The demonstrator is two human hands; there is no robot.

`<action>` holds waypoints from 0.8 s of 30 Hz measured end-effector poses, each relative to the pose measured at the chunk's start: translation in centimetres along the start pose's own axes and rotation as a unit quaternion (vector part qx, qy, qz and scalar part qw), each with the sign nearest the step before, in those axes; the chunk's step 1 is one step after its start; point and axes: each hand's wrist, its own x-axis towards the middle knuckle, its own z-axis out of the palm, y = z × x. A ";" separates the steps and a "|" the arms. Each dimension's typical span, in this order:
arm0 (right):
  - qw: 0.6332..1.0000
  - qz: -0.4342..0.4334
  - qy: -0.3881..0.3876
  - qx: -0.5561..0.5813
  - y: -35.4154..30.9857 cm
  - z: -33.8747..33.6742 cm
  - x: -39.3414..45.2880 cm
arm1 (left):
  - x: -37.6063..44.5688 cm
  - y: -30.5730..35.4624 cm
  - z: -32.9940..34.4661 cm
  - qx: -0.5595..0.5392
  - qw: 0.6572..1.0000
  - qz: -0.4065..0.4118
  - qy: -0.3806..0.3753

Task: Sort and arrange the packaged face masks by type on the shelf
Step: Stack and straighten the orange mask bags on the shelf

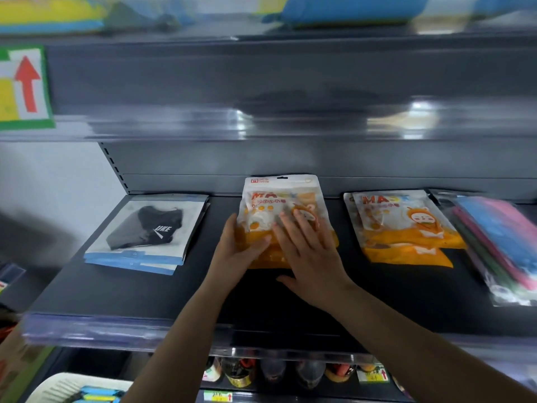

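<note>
An orange and white mask pack [276, 199] lies in the middle of the dark shelf [145, 292]. My left hand [232, 251] holds its left edge, thumb on top of the pack. My right hand [308, 251] lies flat on the pack with straight fingers. To the right sits a small stack of the same orange packs [404, 228]. At the left lies a stack of packs showing a black mask [145, 234]. At the far right is a clear pack of coloured masks [494, 242].
The shelf above [261, 82] hangs low over the work area, with blue and yellow goods on top. A white basket [58, 385] with packs stands at the bottom left. Bottles [290, 370] fill the shelf below. A red arrow sign [23, 85] is at the left.
</note>
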 end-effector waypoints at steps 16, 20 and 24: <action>0.997 0.004 0.051 0.055 1.9 -0.4 1.5 | 0.4 0.5 0.6 0.392 0.904 0.173 0.004; 0.991 0.052 0.051 0.113 5.1 -1.5 -1.2 | 0.5 2.2 2.6 0.459 0.861 0.219 -0.011; 0.977 0.170 0.066 0.114 10.0 -1.4 -4.5 | 0.2 3.5 7.4 0.492 0.830 0.259 -0.054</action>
